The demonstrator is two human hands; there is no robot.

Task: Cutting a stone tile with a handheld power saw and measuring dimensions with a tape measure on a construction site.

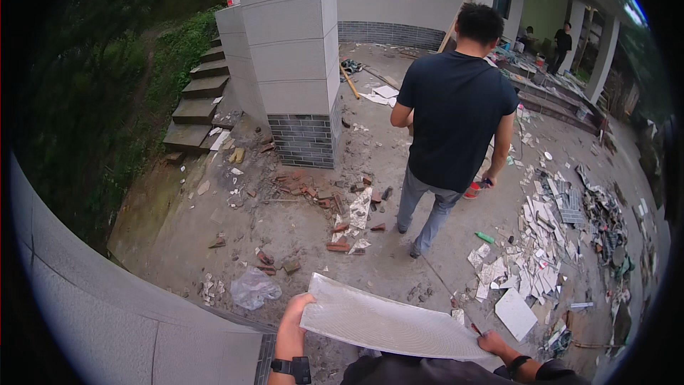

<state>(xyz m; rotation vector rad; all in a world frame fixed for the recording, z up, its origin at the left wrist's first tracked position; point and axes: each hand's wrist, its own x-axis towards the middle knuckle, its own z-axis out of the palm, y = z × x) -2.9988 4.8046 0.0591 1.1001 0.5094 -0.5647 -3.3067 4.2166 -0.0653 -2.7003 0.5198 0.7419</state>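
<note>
A large pale tile [392,319] with a ridged face spans the space in front of my body, tilted. At its left end my left hand [293,317] is closed around the edge, with a dark band and device on that wrist. My right hand [493,343] grips the right end near the lower corner, its wrist also wearing a dark band. A thin dark line [447,289], perhaps a cord, passes behind the tile and ends near my right hand. Ahead, a person in a dark T-shirt [456,114] faces away, holding a red and dark object [473,190] low on the right.
Broken tiles [534,242] lie heaped at right beside a loose square tile [515,314]. Brick rubble [313,192] surrounds the foot of a tiled pillar [291,50]. A clear plastic bag [255,289] is near left. Steps [201,100] climb at far left. Other people are far right.
</note>
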